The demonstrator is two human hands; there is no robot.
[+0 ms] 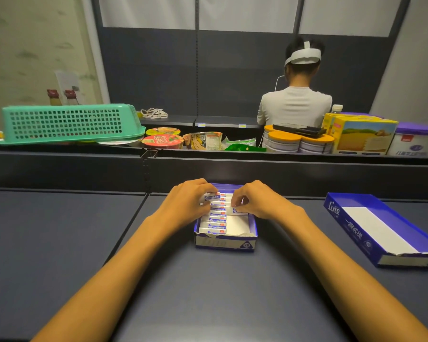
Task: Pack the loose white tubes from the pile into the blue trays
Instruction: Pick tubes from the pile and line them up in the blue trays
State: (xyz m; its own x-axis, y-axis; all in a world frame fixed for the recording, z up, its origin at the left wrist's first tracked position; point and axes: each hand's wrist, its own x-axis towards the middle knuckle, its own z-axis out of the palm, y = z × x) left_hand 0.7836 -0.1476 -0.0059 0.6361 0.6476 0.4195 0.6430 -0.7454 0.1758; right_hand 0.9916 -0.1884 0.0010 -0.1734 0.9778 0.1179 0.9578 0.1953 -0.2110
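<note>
Both hands are down in the small blue cardboard tray (224,241) mid-table. The left hand (188,202) pinches a white tube box (211,196) at the far end, and the right hand (256,201) pinches another white tube box (240,210) over the packed row of white tubes (214,222). A second, longer blue tray (381,230) sits well off to the right, with only its white liner showing. A green plastic basket (69,123) is upside down on the shelf behind.

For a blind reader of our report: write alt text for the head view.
Both hands, left hand and right hand, hold white tubes over a small blue tray on a dark table, the tray partly filled with a row of tubes. A second blue tray lies to the right without tubes; behind, a shelf holds a green basket.
</note>
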